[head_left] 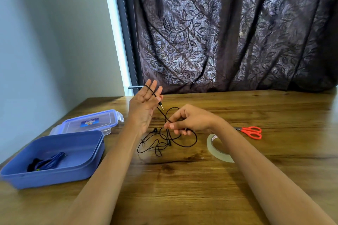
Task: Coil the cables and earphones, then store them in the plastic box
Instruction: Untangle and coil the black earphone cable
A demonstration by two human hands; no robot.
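Black earphones (161, 144) lie in loose loops on the wooden table between my hands. My left hand (144, 107) is raised with straight fingers, palm toward me, and the earphone cord runs across the fingers, its jack plug (161, 104) hanging by the thumb side. My right hand (186, 121) pinches the cord just above the table. The blue plastic box (54, 157) stands open at the left and holds a coiled blue cable (49, 161) with a dark item beside it.
The box's clear lid (91, 122) lies behind the box. A roll of clear tape (217, 147) sits under my right wrist, and red scissors (251, 132) lie farther right. A dark leaf-pattern curtain hangs behind the table (182, 188).
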